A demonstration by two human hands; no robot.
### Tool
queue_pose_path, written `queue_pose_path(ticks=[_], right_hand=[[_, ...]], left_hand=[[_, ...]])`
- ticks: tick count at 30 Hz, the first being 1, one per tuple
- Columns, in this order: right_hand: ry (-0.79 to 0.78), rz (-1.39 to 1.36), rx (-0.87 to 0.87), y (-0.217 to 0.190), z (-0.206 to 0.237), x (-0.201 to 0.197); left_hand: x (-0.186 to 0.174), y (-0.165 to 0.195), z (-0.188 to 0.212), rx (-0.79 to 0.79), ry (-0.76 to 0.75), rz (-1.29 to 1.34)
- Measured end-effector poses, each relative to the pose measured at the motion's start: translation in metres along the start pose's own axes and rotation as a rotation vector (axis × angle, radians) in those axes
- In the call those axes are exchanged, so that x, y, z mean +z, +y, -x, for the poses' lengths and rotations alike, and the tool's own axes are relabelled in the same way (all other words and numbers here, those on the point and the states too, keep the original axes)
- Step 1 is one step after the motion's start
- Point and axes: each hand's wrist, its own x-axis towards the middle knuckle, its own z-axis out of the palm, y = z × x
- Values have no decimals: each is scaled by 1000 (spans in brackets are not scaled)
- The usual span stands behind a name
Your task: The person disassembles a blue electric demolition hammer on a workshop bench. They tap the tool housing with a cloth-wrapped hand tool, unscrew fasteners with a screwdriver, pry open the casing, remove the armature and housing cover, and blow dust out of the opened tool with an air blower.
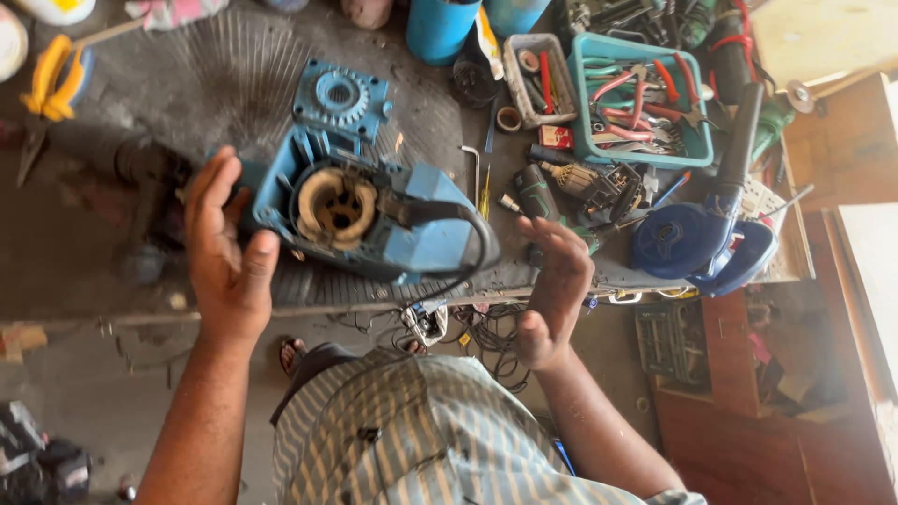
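Blue plastic and bare copper windings: the opened power-tool housing (374,210) lies on its side at the near edge of the dark, grimy surface (94,243), its motor cavity facing up at me and its black cord looping off the edge. My left hand (227,252) is open, fingers spread, just beside the housing's left end and perhaps brushing it; my right hand (554,290) is open too, palm turned inward, holding nothing, near the housing's right end. I judge this a pause mid-teardown, hands about to close on the body. Getting a firm hold from both ends would call for minding that cord. A detached blue gear cover (341,98) sits just behind, a teal tray of pliers (645,154) farther right.
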Motion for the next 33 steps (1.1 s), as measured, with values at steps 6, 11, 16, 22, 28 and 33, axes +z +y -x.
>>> queue_pose_path(ticks=[6, 11, 16, 22, 28, 33], right_hand=[[80, 54, 52, -44, -40, 49], [59, 404, 169, -65, -32, 76], [281, 514, -16, -63, 6, 101], [371, 575, -112, -73, 45, 114], [451, 536, -104, -74, 46, 125], [423, 548, -155, -75, 39, 126]], left_hand=[[2, -11, -38, -160, -327, 359], [4, -3, -24, -317, -463, 412], [-24, -6, 4, -118, -555, 218], [-52, -23, 20, 29, -729, 193], [-60, -30, 19, 0, -801, 299], [-62, -27, 15, -16, -789, 339]])
